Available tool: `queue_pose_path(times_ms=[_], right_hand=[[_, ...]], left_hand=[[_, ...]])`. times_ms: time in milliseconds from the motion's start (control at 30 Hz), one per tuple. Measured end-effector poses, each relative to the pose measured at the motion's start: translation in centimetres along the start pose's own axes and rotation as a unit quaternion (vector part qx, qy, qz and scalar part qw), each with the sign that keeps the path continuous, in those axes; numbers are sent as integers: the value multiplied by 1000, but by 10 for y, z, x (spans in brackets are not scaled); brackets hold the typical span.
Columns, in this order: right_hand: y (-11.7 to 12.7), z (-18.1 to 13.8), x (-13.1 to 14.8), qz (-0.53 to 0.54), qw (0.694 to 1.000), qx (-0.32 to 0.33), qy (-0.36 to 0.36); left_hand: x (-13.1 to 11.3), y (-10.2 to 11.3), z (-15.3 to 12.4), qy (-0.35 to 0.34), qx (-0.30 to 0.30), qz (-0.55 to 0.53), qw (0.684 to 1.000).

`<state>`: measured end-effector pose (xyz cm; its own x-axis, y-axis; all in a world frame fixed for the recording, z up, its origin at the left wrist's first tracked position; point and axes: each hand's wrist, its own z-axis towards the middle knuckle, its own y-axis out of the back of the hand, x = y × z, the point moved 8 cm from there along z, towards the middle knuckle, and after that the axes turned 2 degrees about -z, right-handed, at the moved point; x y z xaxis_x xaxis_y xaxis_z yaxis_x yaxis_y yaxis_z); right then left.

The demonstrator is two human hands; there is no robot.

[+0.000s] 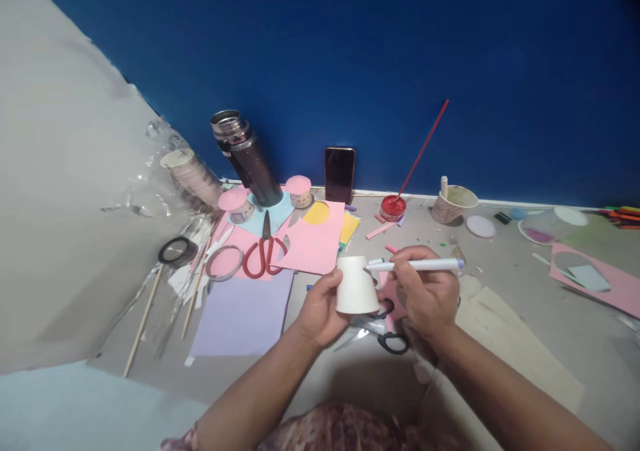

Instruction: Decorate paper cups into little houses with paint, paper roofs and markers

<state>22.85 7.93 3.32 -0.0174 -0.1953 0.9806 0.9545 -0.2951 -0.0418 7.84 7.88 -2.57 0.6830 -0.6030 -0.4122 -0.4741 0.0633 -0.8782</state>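
My left hand (324, 311) is wrapped round a white paper cup (357, 286), which is held upside down above the table. In my right hand (429, 294) is a white marker pen (430, 264) with a purple end, lying nearly level. Its tip is at the cup's right side; whether it touches I cannot tell. Below the cup lie black-handled scissors (395, 342), partly hidden by my hands. Left of them is a lilac sheet (243, 314), with red-handled scissors (267, 254) and a pink sheet with a round hole (320, 244) beyond it.
A dark flask (255, 164) stands at the back left beside stacked paper cups (195, 178). A phone (339, 173) leans on the blue wall. Further right are a red pot (393, 208) with a tall stick, a patterned cup (453, 204) and a clear cup (553, 224).
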Motion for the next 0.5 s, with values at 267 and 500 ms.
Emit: queue_pose_path(times_ms=[267,500], right_hand=[[6,6,16,-39,999,-20,28],[11,16,-6,81,994,-32,-64]], left_hand=[[1,-8,-3,30,26,-42,998],[1,-12,-5,34,40,-45,998]])
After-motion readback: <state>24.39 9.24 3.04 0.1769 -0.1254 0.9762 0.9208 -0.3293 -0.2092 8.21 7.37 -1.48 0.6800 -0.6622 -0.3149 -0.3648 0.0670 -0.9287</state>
